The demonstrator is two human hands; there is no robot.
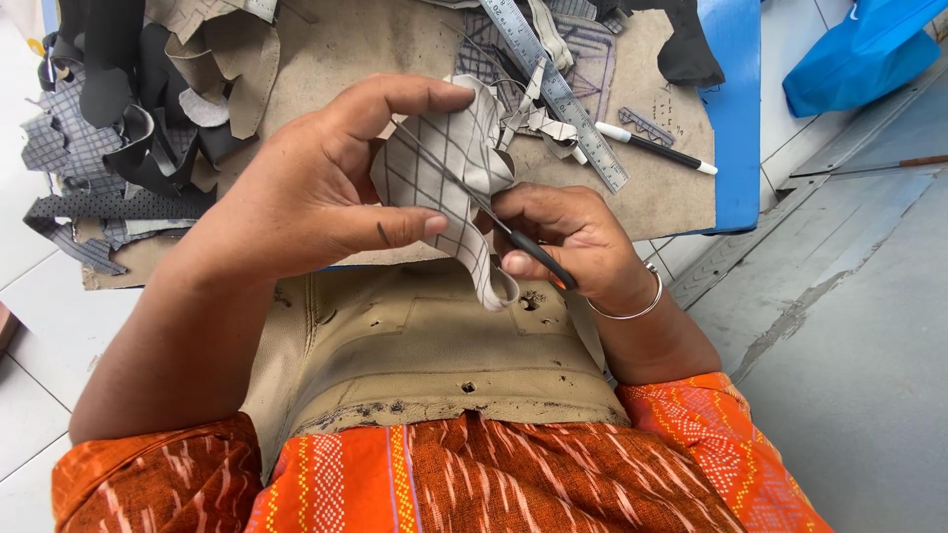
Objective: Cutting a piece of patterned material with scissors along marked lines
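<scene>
My left hand [326, 188] grips a beige piece of material with a dark grid pattern [449, 183], thumb and fingers pinching its edges. My right hand [568, 237] holds black-handled scissors [494, 212] whose thin blades cross the checked piece diagonally. A curled strip of the same material [491, 279] hangs down from the piece. Both hands hover above a tan padded cover with holes [415, 345] on my lap.
A cardboard sheet [365, 49] on a blue board [736, 109] carries a metal ruler [563, 94], a black-and-white pen [657, 148] and checked scraps. A pile of black, tan and checked offcuts [128, 118] lies at the left. A blue bag [859, 49] sits at the upper right.
</scene>
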